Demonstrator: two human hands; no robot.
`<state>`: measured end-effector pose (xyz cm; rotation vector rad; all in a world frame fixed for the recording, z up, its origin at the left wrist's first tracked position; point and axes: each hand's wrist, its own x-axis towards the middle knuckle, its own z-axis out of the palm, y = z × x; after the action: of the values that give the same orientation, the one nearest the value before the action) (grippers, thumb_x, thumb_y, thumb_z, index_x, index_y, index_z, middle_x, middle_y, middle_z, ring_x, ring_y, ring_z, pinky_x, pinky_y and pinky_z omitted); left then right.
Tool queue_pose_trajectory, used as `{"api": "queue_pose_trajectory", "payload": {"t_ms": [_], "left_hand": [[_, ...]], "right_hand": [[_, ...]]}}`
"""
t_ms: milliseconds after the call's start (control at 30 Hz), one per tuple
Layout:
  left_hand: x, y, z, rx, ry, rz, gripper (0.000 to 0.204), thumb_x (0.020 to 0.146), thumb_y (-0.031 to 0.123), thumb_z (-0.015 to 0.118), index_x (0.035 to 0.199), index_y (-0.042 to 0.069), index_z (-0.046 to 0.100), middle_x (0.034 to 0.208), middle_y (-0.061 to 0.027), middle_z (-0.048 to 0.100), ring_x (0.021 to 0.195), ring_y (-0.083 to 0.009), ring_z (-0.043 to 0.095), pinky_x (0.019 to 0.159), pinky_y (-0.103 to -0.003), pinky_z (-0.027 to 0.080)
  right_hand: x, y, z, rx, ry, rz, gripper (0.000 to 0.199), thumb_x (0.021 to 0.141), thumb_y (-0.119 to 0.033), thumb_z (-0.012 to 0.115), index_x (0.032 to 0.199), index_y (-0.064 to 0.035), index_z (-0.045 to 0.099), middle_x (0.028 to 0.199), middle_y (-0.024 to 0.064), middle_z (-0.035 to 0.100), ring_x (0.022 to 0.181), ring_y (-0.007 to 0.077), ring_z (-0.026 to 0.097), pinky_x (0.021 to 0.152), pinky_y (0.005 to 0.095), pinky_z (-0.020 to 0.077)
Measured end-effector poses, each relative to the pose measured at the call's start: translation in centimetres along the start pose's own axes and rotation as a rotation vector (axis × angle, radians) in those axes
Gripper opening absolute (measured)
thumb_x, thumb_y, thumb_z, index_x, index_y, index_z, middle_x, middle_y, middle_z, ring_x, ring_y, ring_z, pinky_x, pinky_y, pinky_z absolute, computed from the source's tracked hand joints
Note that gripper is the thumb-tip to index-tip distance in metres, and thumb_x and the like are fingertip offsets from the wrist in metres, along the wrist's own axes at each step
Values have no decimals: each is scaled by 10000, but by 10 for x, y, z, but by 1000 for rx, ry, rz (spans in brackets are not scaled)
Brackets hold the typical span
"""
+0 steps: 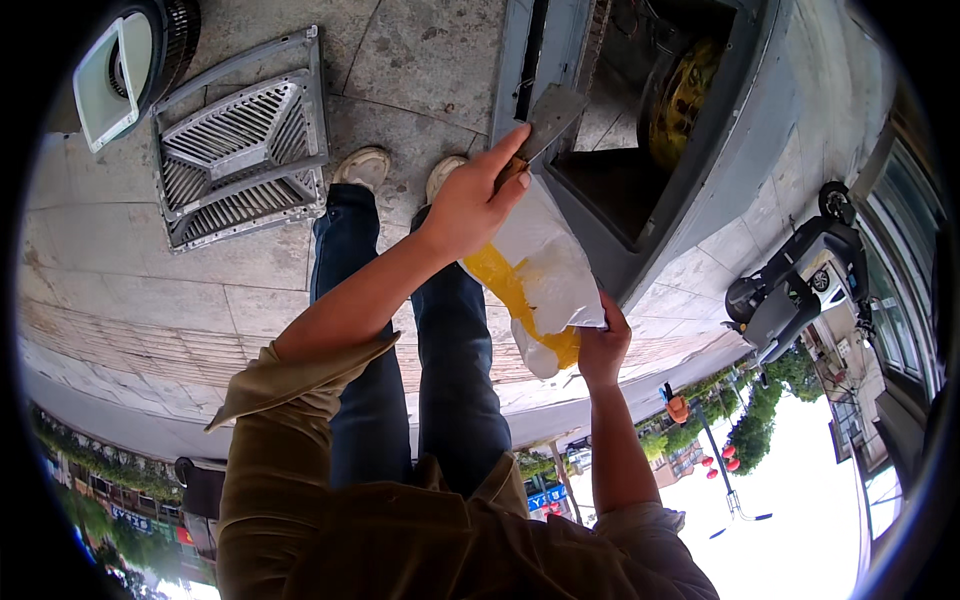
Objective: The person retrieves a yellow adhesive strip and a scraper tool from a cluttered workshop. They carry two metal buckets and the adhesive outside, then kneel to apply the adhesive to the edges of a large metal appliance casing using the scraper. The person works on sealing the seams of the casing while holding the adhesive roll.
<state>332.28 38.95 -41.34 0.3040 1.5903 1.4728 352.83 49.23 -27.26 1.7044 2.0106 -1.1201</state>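
My left hand (pixel 472 208) is closed round the handle of a putty knife (pixel 556 112), one finger laid along it. Its broad grey blade points up and away, close to the front edge of a grey metal cabinet (pixel 640 265). Below the blade hangs a crumpled white and yellow bag (pixel 555 265), which looks like thin plastic. Its lower right edge is gripped by my right hand (pixel 606 345). The bag's upper end reaches up by my left fingers; whether they touch it I cannot tell.
The cabinet's opening shows a round yellow part (pixel 690 105) inside. A slatted metal grille (pixel 240 140) lies on the paving at left, near a dark round tub with a pale rectangular container (pixel 110 85). My shoes (pixel 362 168) stand before the cabinet. A scooter (pixel 800 280) is parked at right.
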Motion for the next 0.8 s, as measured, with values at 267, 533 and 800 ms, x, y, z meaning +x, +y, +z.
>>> {"api": "queue_pose_trajectory", "payload": {"t_ms": [267,533,800], "left_hand": [[-1,-18,88,-253,-358,-73,521,937,181,509,1413,92,316,926,-89,578,768,-157,551,731,-269,446],[0,-28,168,-185,-319,17,525,940,188,489,1413,90,281,1001,-172,598,873,-300,600,769,-363,463],[37,-8,191,-277,-162,-43,554,928,131,495,1429,119,258,976,-175,568,848,-325,557,766,-362,449]], "right_hand": [[24,29,-3,-136,-55,81,335,763,13,625,1096,-22,612,937,85,663,869,128,603,779,273,477],[26,47,-18,-131,-52,128,237,831,-44,600,1064,-1,605,888,28,632,816,84,544,732,261,458],[20,47,-20,-86,-48,124,319,771,15,602,1088,-14,612,916,91,664,852,131,606,773,282,478]]}}
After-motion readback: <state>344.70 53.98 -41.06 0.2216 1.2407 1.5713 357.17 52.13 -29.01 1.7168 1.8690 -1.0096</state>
